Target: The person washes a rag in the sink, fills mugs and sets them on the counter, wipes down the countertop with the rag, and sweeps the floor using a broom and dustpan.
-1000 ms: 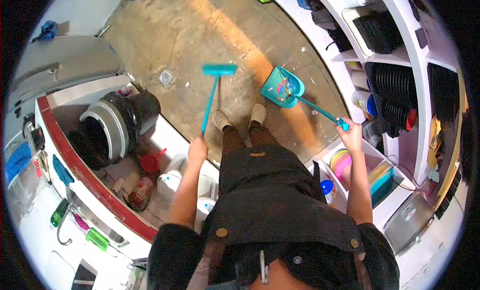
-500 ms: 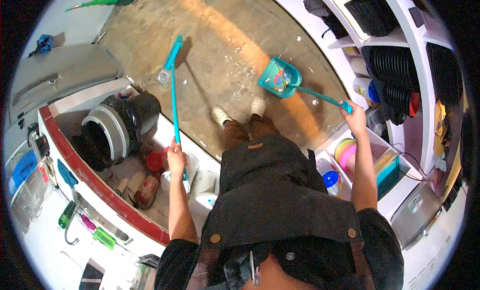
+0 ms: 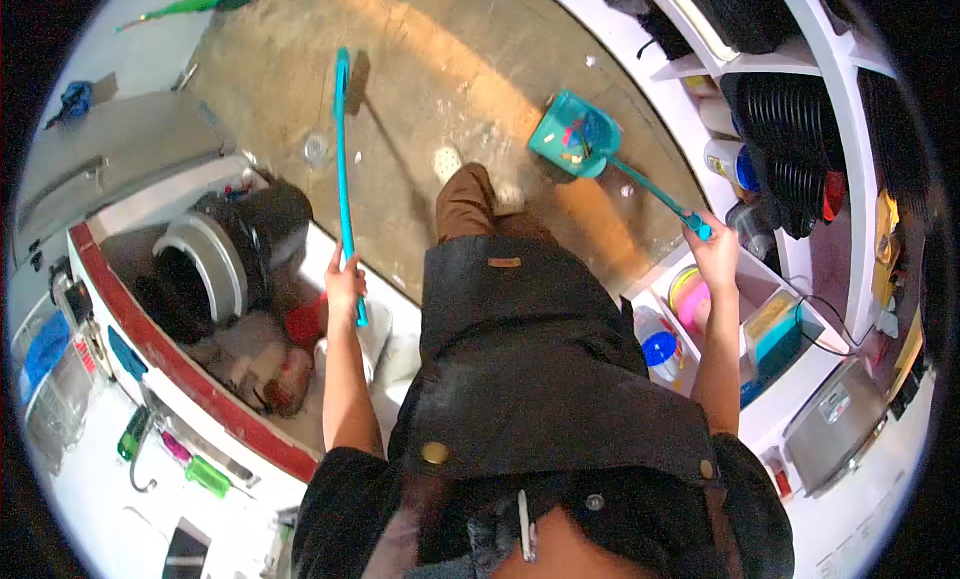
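Observation:
My left hand (image 3: 345, 280) is closed round the lower part of the teal handle of a broom (image 3: 343, 169). The broom's head is at the far end, seen edge-on over the concrete floor (image 3: 270, 69). My right hand (image 3: 714, 247) grips the end of the handle of a teal dustpan (image 3: 577, 134). Small colourful scraps lie inside the dustpan, which is in front and to the right of my feet. Whether it touches the floor I cannot tell.
A floor drain (image 3: 316, 149) and small white bits show on the floor. On the left a low shelf with a red edge (image 3: 190, 374) holds a grey-rimmed pot (image 3: 222, 264) and white buckets. White shelves (image 3: 835, 79) with black trays stand on the right.
The broom has swung from in front of my feet to the left and turned edge-on. The dustpan has shifted slightly. One of my feet has stepped forward.

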A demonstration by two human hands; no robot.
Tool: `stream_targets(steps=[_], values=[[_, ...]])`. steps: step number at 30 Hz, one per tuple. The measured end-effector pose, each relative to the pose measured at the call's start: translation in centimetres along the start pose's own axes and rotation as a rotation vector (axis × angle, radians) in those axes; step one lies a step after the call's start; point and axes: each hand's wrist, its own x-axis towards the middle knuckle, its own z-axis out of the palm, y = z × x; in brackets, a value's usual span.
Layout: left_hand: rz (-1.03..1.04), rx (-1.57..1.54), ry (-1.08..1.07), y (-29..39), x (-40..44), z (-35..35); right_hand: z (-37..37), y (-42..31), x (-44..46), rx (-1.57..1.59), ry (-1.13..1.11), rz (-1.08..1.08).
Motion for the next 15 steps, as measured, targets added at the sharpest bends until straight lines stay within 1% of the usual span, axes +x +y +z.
stream_targets(steps=[1,2,3,5,6,7,8,9,10,12,13,14,15], values=[[0.015,0.001,0.0,-0.7,-0.8,-0.6,0.0,-0.1,-0.3,0.001,-0.01,-0.038],[-0.015,0.052,0.046,1.0,-2.1,-0.7,0.0,-0.5,0.1,-0.147,0.06,-0.207],[-0.004,0.065,0.071,1.2,-1.4,-1.3,-0.4,-0.9,0.8,-0.024,0.008,-0.196],[-0.019,0.115,0.109,0.0,0.5,-3.9,-1.1,-2.1,2.1,-0.066,-0.109,-0.156],[0.022,0.18,0.131,-1.7,3.1,-5.6,-0.9,-2.2,3.0,-0.103,-0.149,-0.179],[-0.007,0.19,0.168,-1.8,4.7,-6.2,-0.8,-3.2,3.7,-0.111,-0.182,-0.219],[-0.017,0.285,0.207,-2.1,6.3,-6.3,-0.7,-4.9,4.2,-0.123,-0.214,-0.262],[0.027,0.32,0.15,-2.8,8.1,-6.7,-0.5,-5.9,4.7,-0.133,-0.241,-0.304],[0.133,0.526,0.101,-5.3,10.5,-6.8,0.4,-5.9,5.1,-0.128,-0.254,-0.348],[0.235,0.827,0.13,-12.3,12.4,-5.3,1.1,-9.0,4.9,-0.187,-0.296,-0.423],[0.224,0.925,0.208,-15.2,11.1,-3.3,1.4,-10.5,4.8,-0.211,-0.314,-0.459],[0.172,0.892,0.212,-14.9,7.0,-1.1,1.9,-11.3,4.9,-0.239,-0.348,-0.451],[0.062,0.731,0.138,-12.1,1.0,0.7,2.7,-11.8,4.9,-0.263,-0.383,-0.441]])
